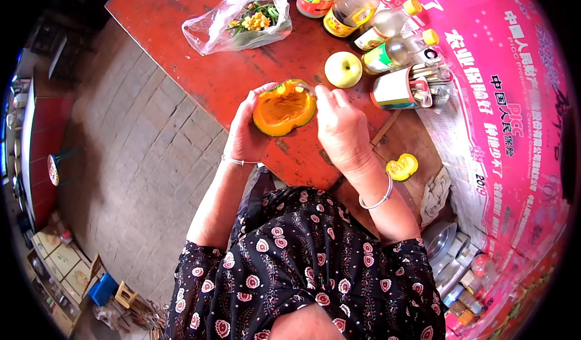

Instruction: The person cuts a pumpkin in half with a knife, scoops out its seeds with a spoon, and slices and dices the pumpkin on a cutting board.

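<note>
My left hand is wrapped round the left side of a halved pumpkin, its hollow orange inside facing up. My right hand is closed at the pumpkin's upper right rim. From its fingers a shiny metal spoon reaches into the top of the hollow, mostly hidden by the hand and pulp. Beyond the pumpkin, a clear plastic bag lies on the red table with orange pulp and green scraps in it. A smaller cut pumpkin piece rests right of my right forearm.
A yellow-green apple sits beyond my right hand. Several sauce bottles line the table's right side, near a holder of utensils. A crumpled cloth lies at right, beside a wall covered in pink printed sheets.
</note>
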Demonstrator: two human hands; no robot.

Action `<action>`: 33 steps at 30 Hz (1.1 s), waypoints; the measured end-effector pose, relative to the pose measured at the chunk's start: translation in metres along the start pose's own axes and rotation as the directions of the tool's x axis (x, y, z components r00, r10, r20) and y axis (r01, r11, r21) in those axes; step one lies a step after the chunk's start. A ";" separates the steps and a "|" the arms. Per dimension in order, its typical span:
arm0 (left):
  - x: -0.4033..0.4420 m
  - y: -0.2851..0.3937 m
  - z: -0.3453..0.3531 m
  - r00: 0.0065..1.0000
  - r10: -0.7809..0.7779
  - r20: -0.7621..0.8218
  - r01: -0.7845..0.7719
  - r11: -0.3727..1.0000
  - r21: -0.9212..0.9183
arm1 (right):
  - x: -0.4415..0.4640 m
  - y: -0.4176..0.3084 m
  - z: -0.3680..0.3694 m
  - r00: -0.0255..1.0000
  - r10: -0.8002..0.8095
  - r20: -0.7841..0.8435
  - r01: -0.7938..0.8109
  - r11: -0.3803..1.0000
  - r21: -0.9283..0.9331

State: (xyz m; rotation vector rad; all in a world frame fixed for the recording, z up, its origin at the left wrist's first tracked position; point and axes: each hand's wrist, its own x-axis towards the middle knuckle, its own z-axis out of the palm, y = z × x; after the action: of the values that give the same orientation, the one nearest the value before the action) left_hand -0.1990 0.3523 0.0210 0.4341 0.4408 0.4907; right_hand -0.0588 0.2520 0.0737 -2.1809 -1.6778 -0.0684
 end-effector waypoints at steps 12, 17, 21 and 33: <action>0.001 -0.002 0.006 0.996 0.068 -0.052 -0.065 0.996 0.058 | 0.004 -0.011 0.002 0.998 -0.058 0.038 0.066 0.965 -0.252; 0.005 -0.011 0.005 0.984 0.126 -0.128 -0.119 0.991 0.059 | 0.010 -0.019 0.013 0.993 -0.029 0.111 0.065 0.942 -0.329; 0.005 -0.013 0.004 0.979 0.120 -0.164 -0.107 0.991 0.085 | 0.017 -0.022 0.016 0.980 -0.011 0.199 0.073 0.949 -0.305; 0.011 -0.016 0.004 0.977 0.151 -0.152 -0.129 0.981 0.148 | 0.013 -0.025 0.013 0.963 0.015 0.268 0.003 0.998 -0.069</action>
State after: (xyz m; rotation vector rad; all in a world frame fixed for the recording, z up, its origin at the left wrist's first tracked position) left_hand -0.1826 0.3443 0.0125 0.5631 0.6066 0.6382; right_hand -0.0810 0.2733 0.0722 -2.3321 -1.8359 0.1821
